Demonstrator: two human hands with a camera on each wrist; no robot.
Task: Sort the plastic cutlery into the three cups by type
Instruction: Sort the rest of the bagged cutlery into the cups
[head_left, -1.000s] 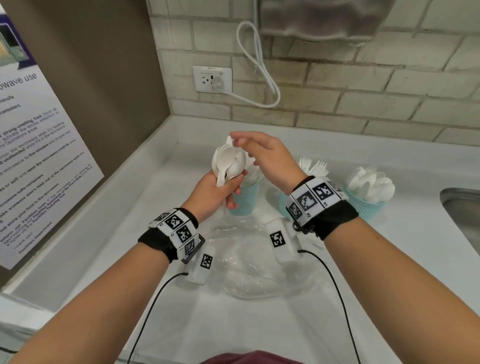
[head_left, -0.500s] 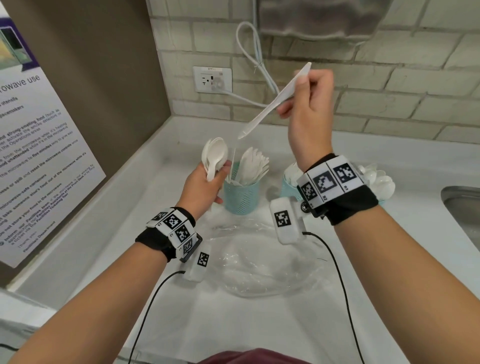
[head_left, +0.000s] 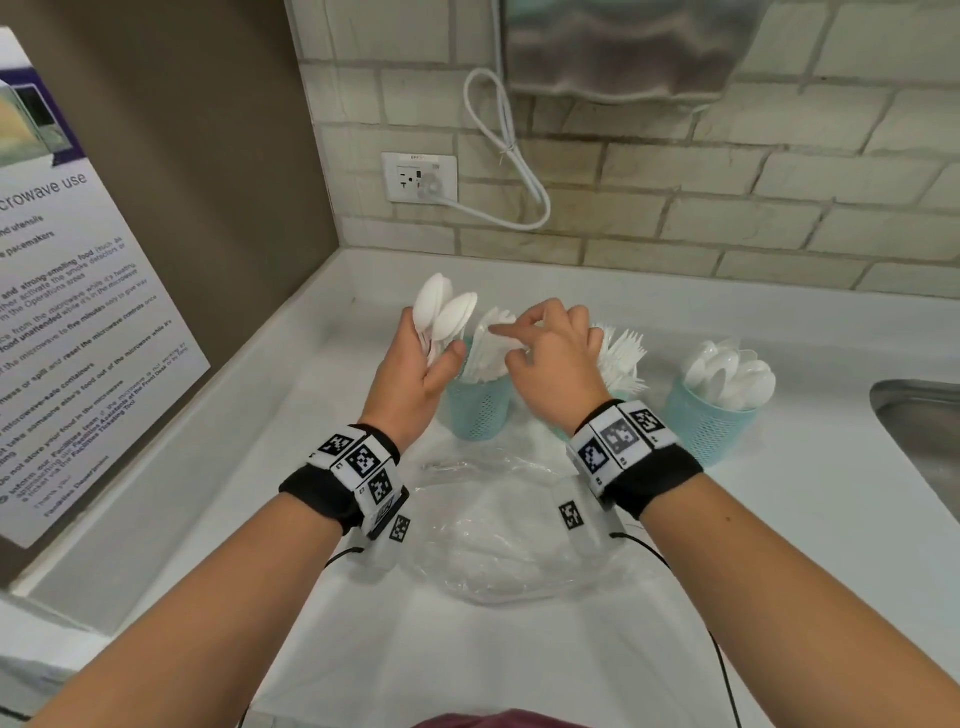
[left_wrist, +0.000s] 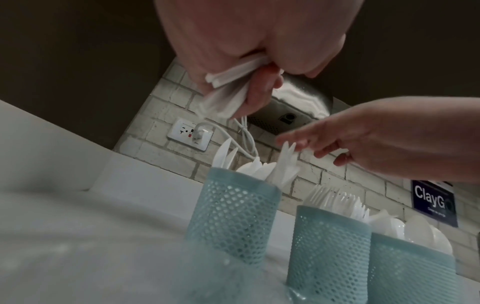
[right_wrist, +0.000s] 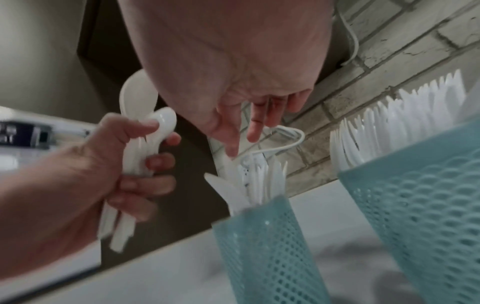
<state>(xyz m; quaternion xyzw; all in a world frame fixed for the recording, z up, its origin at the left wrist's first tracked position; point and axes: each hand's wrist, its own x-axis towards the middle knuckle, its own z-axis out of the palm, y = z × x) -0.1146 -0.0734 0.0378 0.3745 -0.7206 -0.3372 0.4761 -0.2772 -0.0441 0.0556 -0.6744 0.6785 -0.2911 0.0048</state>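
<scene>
gripping a bunch of spoons beside the knife cup, the left hand could spill them into the wrong cup if it loosens, while the right hand hovers slack-fingered, empty, over the knives.

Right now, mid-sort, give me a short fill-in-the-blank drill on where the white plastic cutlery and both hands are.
1. The left hand grips a bunch of white plastic ____.
2. The right hand hovers over the leftmost teal mesh cup, which holds white plastic ____.
3. The middle teal mesh cup holds white plastic ____.
4. A crumpled clear plastic bag lies on the white ____ in front of the cups.

Missing words: spoons; knives; forks; counter
</scene>
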